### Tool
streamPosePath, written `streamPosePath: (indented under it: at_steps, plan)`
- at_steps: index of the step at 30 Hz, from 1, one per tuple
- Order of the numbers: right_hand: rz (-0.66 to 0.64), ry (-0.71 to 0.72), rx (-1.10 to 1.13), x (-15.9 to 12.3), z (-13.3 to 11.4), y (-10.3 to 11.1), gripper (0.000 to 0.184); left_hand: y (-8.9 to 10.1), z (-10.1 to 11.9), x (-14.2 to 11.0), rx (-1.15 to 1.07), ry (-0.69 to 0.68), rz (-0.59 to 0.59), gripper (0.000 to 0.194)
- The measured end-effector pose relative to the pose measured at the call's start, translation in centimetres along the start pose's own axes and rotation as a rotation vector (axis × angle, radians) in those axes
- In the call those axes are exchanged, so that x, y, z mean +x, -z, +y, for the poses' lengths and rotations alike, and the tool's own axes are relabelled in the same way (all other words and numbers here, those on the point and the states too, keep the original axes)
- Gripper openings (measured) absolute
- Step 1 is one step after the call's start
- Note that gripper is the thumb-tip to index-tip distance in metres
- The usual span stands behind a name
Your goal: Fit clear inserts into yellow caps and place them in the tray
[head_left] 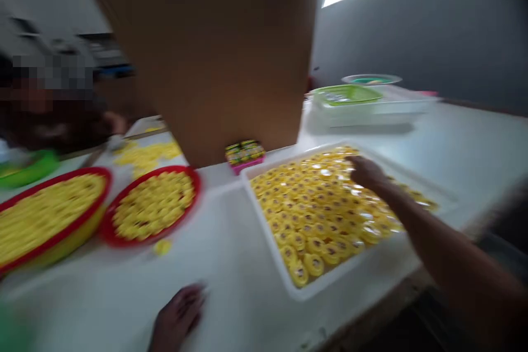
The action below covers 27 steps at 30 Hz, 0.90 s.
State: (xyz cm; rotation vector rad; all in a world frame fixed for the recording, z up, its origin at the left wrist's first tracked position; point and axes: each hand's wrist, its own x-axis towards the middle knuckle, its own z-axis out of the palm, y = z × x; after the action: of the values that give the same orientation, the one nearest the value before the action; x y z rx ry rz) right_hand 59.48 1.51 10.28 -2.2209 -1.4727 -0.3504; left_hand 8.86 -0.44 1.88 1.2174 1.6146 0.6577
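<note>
My right hand (pixel 366 173) reaches over the far right part of a white tray (pixel 274 258). Its fingers are drawn together and point down at the pieces; whether a piece is between them is hidden. Small round yellow pieces with dark centres (pixel 315 245) lie in close rows in the tray, some under shiny clear film. Lower down, my left hand (pixel 179 313) is at the white table (pixel 231 269), left of the tray. Its fingers are curled in, and I cannot make out anything inside them.
Red-rimmed basins (pixel 108 231) of yellow pieces stand at left, with one loose yellow piece (pixel 162 247) beside them. A tall brown cardboard sheet (pixel 223 60) stands behind a small pink box (pixel 246 164). White bins (pixel 371 113) and a green basket (pixel 350 93) sit at back right. Another person's hand (pixel 115 122) is far left.
</note>
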Motion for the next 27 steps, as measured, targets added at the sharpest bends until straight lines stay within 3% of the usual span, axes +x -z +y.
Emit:
streamPosePath:
  at_steps: [2, 3, 6, 8, 11, 17, 21, 27]
  plan:
    - [0.009, 0.054, -0.015, 0.0, -1.5, -0.2, 0.031, 2.1, -0.8, 0.1, 0.034, -0.094, -0.003, 0.035]
    - [0.055, 0.117, -0.030, -0.3, -2.7, -0.1, 0.035, 3.2, -0.9, 0.6, 0.104, -0.161, 0.069, 0.034]
    - [0.194, 0.408, 0.091, -3.4, -7.8, 0.9, 0.036, 6.9, -0.1, 3.1, 0.352, -0.336, 0.437, 0.028]
    - [0.219, 0.567, 0.222, -6.6, -12.1, 1.9, 0.036, 8.9, 0.7, 5.1, 0.517, -0.461, 0.516, 0.024]
    - [0.130, 0.715, 0.380, -11.5, -18.6, 2.3, 0.034, 10.4, 1.5, 7.6, 0.718, -0.580, 0.411, 0.024]
    - [-0.290, 0.781, 0.562, -19.4, -28.1, 0.0, 0.028, 9.7, 0.9, 9.8, 0.865, -0.624, 0.269, 0.019]
    - [-0.487, 0.855, 0.681, -23.1, -32.5, -1.3, 0.024, 10.1, -0.6, 8.8, 0.849, -0.632, 0.214, 0.016]
    - [-0.711, 1.109, 0.763, -26.1, -38.0, -3.4, 0.027, 11.6, -2.8, 5.3, 0.808, -0.739, 0.101, 0.020]
